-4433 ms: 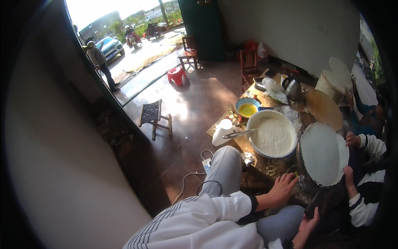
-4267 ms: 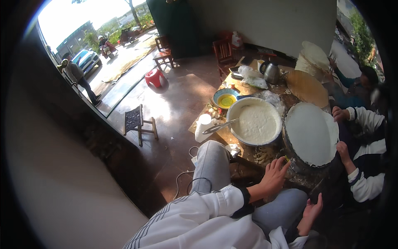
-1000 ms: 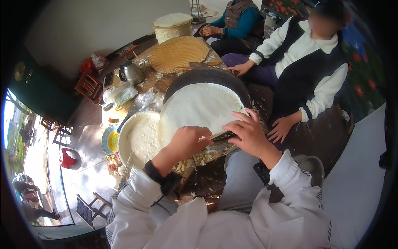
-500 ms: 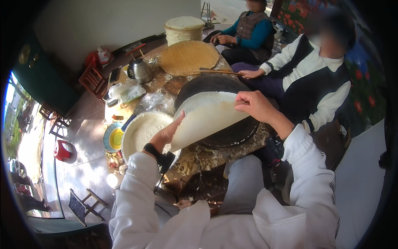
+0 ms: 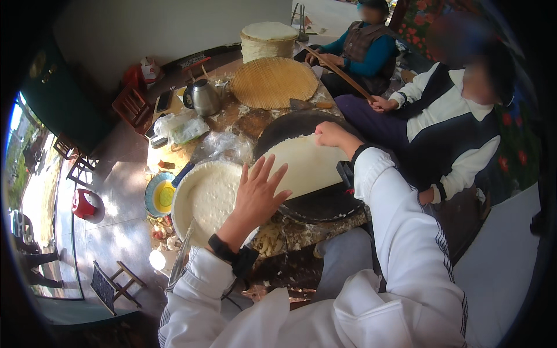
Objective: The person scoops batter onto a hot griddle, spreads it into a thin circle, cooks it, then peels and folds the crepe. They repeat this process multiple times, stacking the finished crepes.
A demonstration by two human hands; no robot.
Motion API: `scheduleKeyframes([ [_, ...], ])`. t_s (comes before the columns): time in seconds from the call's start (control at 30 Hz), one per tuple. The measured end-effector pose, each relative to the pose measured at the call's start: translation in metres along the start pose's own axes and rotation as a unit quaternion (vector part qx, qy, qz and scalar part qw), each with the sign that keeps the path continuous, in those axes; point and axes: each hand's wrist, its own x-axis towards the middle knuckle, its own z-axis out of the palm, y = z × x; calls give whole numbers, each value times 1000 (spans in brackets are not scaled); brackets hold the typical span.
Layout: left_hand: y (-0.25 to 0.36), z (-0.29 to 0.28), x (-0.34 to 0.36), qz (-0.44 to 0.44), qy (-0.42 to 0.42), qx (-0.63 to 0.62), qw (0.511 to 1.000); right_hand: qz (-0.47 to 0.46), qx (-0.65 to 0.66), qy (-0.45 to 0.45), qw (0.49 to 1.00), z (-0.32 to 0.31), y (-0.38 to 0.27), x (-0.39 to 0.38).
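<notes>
A thin pale sheet of dough (image 5: 304, 168) with a straight lower edge lies over the black round griddle (image 5: 316, 213). Its far rounded edge is pinched in my right hand (image 5: 331, 136). My left hand (image 5: 258, 194) is open with fingers spread, beside the sheet's left part and over the rim of the white bowl of batter (image 5: 200, 200); whether its fingertips touch the sheet I cannot tell. A long metal utensil (image 5: 183, 255) leans at that bowl's near left. Beyond the griddle, a flat spatula (image 5: 307, 105) lies near a round straw mat (image 5: 272, 81).
A stack of pale rounds (image 5: 268, 43), steel kettle (image 5: 206, 98), plastic bags (image 5: 174, 127) and blue bowl (image 5: 162, 194) are behind and left. A co-worker (image 5: 452, 133) grips a wooden stick (image 5: 342, 75); another person (image 5: 365, 52) sits behind. A folding stool (image 5: 107, 284) stands lower left.
The sheet has been folded or shifted toward the griddle's far side. My left hand has let go and spread open; my right hand moved away from me. The co-worker's stick has been raised.
</notes>
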Motion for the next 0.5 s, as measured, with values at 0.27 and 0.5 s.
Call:
scheduleKeyframes([
  [0.27,23,32,-12,11,-138,-2,990,-62,-172,185,966,10,-41,-85],
  [0.5,27,49,-27,5,-159,-13,987,7,-137,141,980,87,-29,-155],
])
